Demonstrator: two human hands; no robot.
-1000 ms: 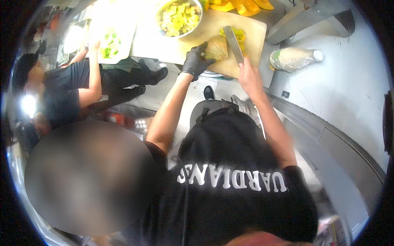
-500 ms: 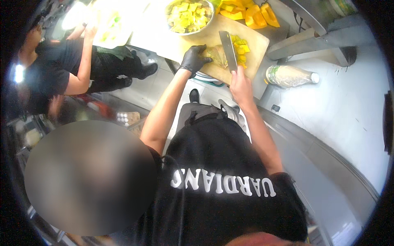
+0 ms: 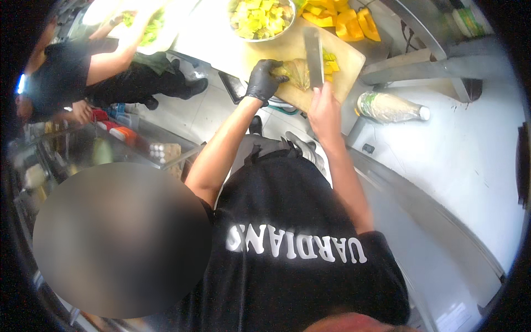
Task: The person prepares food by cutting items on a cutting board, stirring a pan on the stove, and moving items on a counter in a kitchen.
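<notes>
On the cutting board (image 3: 349, 72) lies a pumpkin piece (image 3: 297, 73) with mottled green-brown rind. My left hand (image 3: 264, 81), in a black glove, is closed around its left end. My bare right hand (image 3: 324, 110) grips a broad-bladed kitchen knife (image 3: 313, 55) by the handle. The blade points away from me at the right end of the pumpkin; whether it touches is not clear. Small yellow pumpkin chunks (image 3: 331, 66) lie just right of the blade, partly hidden by it.
A metal bowl (image 3: 261, 39) full of yellow chunks stands behind the board. Larger orange pumpkin wedges (image 3: 348, 25) sit at the back right. A plastic bottle (image 3: 391, 106) lies right of the board, near a metal frame (image 3: 409, 72). At left, another person (image 3: 110, 66) handles green vegetables.
The knife has swung from a leftward slant to nearly straight ahead. My left hand keeps its hold on the pumpkin piece. The other person's arms have moved, and the whole view has shifted slightly.
</notes>
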